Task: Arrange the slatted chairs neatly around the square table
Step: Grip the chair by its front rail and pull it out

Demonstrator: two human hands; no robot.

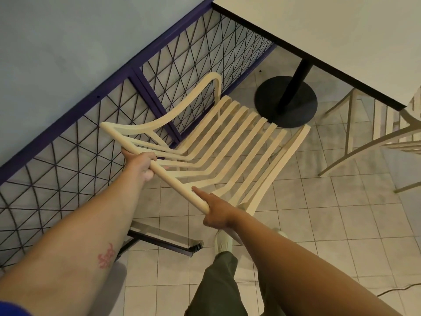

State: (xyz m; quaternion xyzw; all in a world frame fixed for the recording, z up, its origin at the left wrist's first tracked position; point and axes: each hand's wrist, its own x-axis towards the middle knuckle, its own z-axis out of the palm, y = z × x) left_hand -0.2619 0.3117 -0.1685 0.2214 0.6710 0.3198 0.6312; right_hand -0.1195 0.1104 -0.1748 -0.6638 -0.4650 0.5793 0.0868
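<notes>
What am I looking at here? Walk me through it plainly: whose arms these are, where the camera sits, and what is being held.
There is no machine here. A person wears one wide-angle camera on the head, so you look down along their own two arms. The left hand and the right hand both grip the top rail of a pale slatted chair, seen from behind and above. Ahead, on the right, is the square table, white-topped, on a black pedestal base. A second chair of the same kind shows partly at the right edge, tucked beside the table. On the left runs a wire-mesh railing with a purple frame. The floor is tiled.
</notes>
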